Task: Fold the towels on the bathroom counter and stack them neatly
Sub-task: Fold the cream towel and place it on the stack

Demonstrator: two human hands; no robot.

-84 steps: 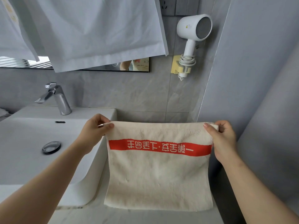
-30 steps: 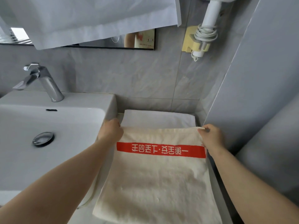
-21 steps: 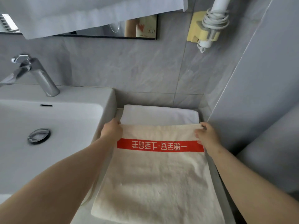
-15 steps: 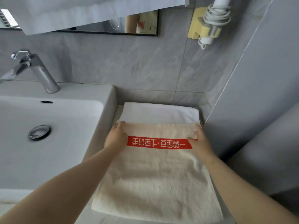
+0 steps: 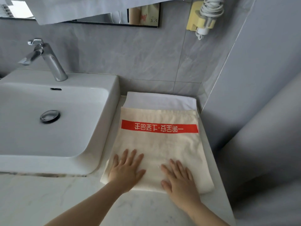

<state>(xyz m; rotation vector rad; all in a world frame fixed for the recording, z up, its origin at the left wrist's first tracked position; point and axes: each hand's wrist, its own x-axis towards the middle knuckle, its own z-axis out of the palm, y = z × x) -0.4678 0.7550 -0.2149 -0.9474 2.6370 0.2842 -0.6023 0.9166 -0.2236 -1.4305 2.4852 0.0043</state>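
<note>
A folded cream towel (image 5: 160, 144) with a red band of white characters lies flat on the marble counter (image 5: 48, 198), to the right of the sink. It covers most of a folded white towel (image 5: 160, 100), whose far strip shows beyond it by the wall. My left hand (image 5: 126, 170) rests flat, fingers spread, on the cream towel's near left part. My right hand (image 5: 178, 177) lies flat on its near right part. Neither hand grips anything.
A white basin (image 5: 112, 95) with a chrome tap (image 5: 48, 59) and drain (image 5: 50, 116) fills the left. Grey tiled walls close the back and right. A hair dryer holder (image 5: 203, 17) with coiled cord hangs above. A mirror (image 5: 143, 13) and hanging white cloth (image 5: 81, 8) are overhead.
The cream towel, held up by its top corners earlier, now lies on the white towel. Both hands let go of the far corners and slid back to its near end, lying flat.
</note>
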